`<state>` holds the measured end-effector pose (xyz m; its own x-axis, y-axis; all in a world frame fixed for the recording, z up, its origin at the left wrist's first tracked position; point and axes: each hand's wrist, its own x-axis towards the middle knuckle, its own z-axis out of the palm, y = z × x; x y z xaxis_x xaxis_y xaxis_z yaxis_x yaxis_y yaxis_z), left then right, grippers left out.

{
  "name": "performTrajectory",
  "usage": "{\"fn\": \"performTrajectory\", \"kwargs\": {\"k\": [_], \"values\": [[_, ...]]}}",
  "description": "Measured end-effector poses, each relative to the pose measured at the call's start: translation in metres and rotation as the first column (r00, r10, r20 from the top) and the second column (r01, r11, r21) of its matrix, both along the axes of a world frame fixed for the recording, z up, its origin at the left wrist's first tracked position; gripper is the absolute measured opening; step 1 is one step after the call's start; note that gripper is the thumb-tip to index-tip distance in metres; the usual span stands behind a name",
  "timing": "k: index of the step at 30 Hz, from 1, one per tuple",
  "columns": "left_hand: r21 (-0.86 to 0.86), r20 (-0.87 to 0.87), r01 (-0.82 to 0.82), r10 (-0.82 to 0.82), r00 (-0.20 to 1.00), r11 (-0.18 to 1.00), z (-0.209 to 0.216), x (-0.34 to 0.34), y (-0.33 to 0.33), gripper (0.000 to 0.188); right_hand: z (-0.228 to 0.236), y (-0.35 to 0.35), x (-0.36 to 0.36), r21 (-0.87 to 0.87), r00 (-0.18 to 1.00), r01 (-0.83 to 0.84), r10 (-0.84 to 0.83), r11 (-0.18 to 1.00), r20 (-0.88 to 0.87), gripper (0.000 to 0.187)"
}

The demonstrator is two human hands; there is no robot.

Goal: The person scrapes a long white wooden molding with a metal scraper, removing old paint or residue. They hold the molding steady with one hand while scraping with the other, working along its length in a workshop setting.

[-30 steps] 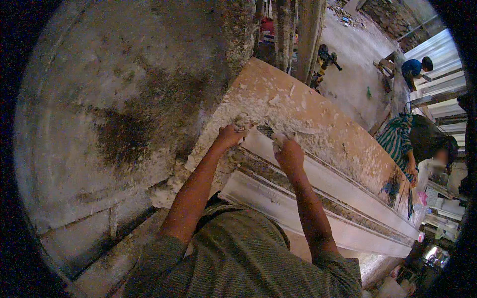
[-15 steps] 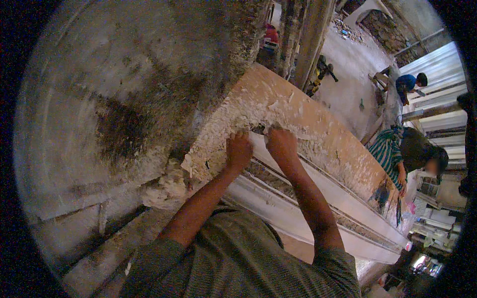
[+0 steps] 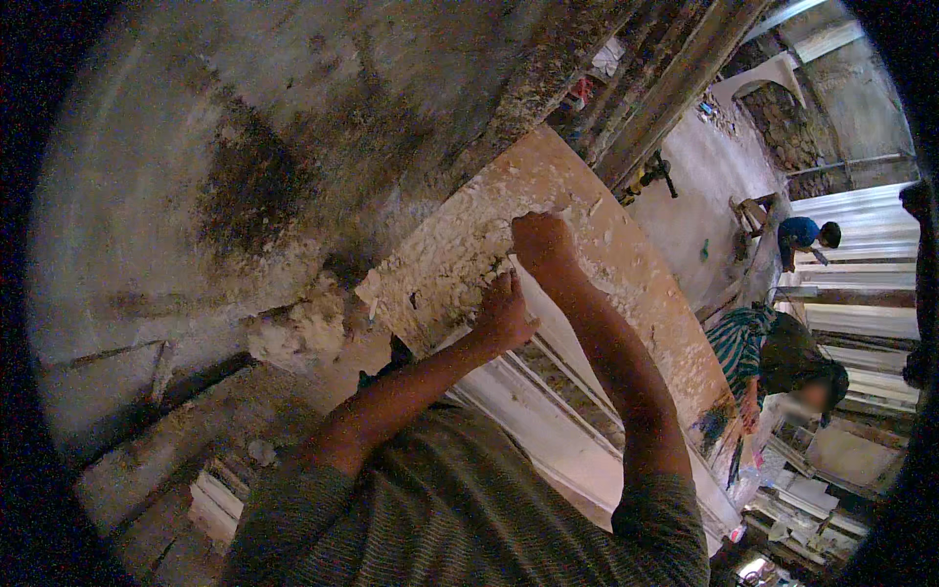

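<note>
A tan board lies before me, its left part strewn with pale chips and shavings. My right hand is closed in a fist over the chips; what it grips is hidden. Close below it, my left hand is bent with its fingertips together at the end of a long whitish panel. A small pale bit shows just above those fingertips. Whether the left fingers hold it or only touch the panel is too blurred to tell.
A stained grey wall rises at left, with a heap of pale chips at its foot. At the board's far right end sits a person in a striped top. Farther back is another person in blue. A yellow-black power tool lies beyond the board.
My right hand has moved up over the chips. My left hand has dropped nearer to me and slightly right, its fist loosened into bent fingers. The whole view has turned a little.
</note>
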<state>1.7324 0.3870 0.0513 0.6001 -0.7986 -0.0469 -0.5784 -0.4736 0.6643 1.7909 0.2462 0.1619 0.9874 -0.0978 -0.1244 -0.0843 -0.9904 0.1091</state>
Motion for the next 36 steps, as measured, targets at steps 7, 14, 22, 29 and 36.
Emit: {"fn": "performTrajectory", "kwargs": {"k": [7, 14, 22, 29, 36], "values": [[0.206, -0.031, 0.042, -0.037, 0.999, 0.978, -0.003, -0.002, -0.003, 0.097, -0.002, 0.007, 0.016, -0.035, 0.997, -0.067, 0.065, 0.997, -0.043, 0.013], [0.186, 0.126, 0.009, -0.033, 0.992, 0.982, -0.012, -0.006, -0.004, 0.093, 0.016, 0.026, 0.030, -0.053, 0.984, -0.007, -0.003, 0.999, -0.179, 0.014], [0.202, 0.062, 0.059, -0.073, 0.995, 0.978, 0.002, -0.002, 0.004, 0.091, 0.028, 0.036, 0.040, -0.065, 0.980, 0.061, -0.072, 0.996, -0.184, 0.014], [0.078, 0.117, 0.046, -0.055, 0.992, 0.996, 0.001, 0.001, 0.008, 0.084, 0.026, 0.052, 0.043, -0.067, 0.965, 0.075, -0.089, 0.995, -0.248, 0.015], [0.081, 0.099, -0.003, -0.005, 0.995, 0.997, -0.002, 0.000, 0.005, 0.078, 0.019, 0.053, 0.044, -0.078, 0.962, 0.049, -0.069, 0.996, -0.266, 0.019]]}}
